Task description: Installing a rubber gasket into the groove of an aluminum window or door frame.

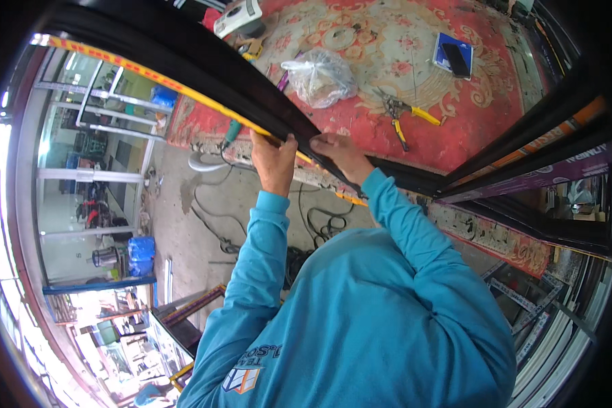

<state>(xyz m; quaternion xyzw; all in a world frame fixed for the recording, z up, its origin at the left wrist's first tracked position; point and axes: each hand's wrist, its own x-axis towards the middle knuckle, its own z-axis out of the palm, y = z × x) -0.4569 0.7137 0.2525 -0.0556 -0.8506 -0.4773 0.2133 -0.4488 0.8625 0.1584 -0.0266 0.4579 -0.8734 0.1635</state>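
Note:
A long black frame profile (204, 71) runs from the upper left down to the middle, with a strip of yellow and red tape along its near edge. My left hand (274, 160) grips that taped edge, thumb on the upper face. Just to its right, my right hand (342, 157) has its fingers bunched against the profile; whether anything thin is pinched between them is hidden. Beyond my hands, yellow-handled aviation snips (405, 116) lie with handles spread on a red floral carpet (382, 145). A knotted clear plastic bag (320, 79) rests left of the snips.
A phone (456, 60) lies on a blue booklet (441, 43). More black profiles (520, 143), some with orange or purple tape, rise at the right. A green-handled tool (231, 133) shows by the carpet edge. Black cables (224, 224) trail over the concrete floor (176, 173).

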